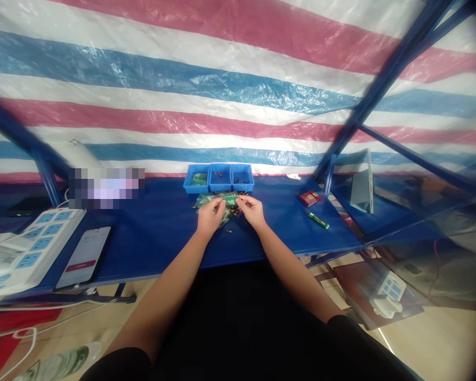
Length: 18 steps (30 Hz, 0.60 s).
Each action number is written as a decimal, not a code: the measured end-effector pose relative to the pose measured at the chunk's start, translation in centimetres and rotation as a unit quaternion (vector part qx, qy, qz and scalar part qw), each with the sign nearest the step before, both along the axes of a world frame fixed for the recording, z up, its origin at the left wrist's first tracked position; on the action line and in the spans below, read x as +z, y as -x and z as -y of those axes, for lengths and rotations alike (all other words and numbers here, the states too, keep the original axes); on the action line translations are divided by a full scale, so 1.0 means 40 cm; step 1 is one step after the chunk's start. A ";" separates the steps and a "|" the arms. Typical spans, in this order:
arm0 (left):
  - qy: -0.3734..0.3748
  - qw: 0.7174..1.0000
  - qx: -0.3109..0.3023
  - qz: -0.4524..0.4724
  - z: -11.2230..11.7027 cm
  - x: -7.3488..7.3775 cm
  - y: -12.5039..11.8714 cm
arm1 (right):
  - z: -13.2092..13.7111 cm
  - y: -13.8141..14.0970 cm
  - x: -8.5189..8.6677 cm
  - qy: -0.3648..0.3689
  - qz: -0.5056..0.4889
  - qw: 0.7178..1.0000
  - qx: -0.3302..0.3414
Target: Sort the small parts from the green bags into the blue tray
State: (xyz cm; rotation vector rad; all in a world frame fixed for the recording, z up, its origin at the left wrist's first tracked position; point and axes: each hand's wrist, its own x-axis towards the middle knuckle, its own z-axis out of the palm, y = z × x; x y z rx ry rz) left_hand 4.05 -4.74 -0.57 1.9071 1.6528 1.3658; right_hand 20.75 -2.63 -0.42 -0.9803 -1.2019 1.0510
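Green and flat, one small piece (230,201) lies between your left hand (210,214) and right hand (253,211), fingers of each pinching an end; beyond, three blue plastic bins (221,188) stand on the blue worktop (154,222).

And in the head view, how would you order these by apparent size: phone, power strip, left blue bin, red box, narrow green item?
Largest to smallest:
1. power strip
2. phone
3. left blue bin
4. red box
5. narrow green item

Nearness probably enlarges the first two.
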 end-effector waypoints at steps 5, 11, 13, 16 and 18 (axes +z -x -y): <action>-0.031 0.998 -0.055 0.013 0.005 0.013 0.005 | 0.004 -0.008 0.007 -0.018 -0.015 0.999 0.028; -0.053 0.994 -0.079 0.053 -0.006 0.002 0.006 | -0.007 -0.011 -0.004 -0.055 0.040 0.998 -0.014; -0.064 0.994 -0.068 0.059 -0.013 -0.006 0.004 | -0.013 -0.010 -0.012 -0.065 0.039 0.997 -0.015; -0.072 0.995 -0.046 0.056 -0.020 -0.014 0.001 | -0.021 -0.008 -0.024 -0.058 0.026 0.998 -0.008; -0.069 0.996 -0.030 0.051 -0.022 -0.015 0.001 | -0.023 -0.007 -0.028 -0.049 0.019 0.999 -0.002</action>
